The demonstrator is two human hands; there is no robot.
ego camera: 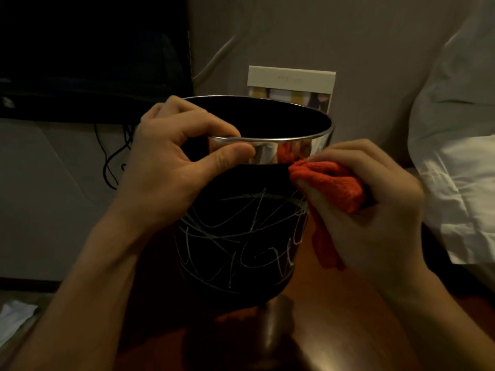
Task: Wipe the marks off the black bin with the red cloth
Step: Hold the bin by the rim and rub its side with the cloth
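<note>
Dim room, wood table (356, 317): my left hand (171, 167) pinches black bin (241, 236) rim, prob light/slick; right hand (369, 207) grips soft red cloth (329, 183).

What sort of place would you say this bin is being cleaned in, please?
Probably a bedroom or hotel room: white bedding lies at the right, a dark screen with cables stands at the left, and a card leans behind the bin.

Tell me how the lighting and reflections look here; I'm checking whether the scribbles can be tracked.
Head view: dim, warm light; pale scribbles stand out on the black round bin; its shiny metal rim band mirrors the red cloth; wide-angle bending at the edges; the monitor is nearly lost in shadow.
</note>
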